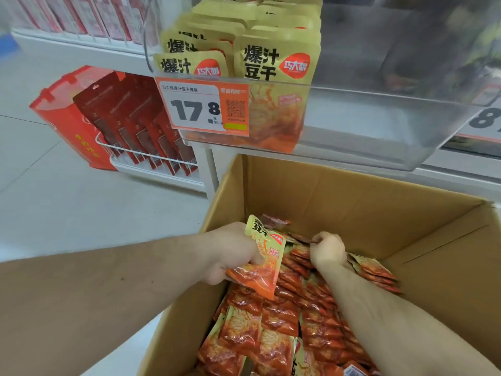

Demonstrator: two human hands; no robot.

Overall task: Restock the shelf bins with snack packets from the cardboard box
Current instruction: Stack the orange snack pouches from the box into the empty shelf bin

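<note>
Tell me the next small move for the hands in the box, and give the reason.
Probably close the right hand on a packet and lift. It is curled down among the packets in the cardboard box; whether it grips one is unclear. The left hand already holds a snack packet.

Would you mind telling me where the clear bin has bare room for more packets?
The clear bin is bare right of the yellow packets, through to its right wall. Its left end behind the price tag is crowded. The cardboard box is packed around both hands.
</note>
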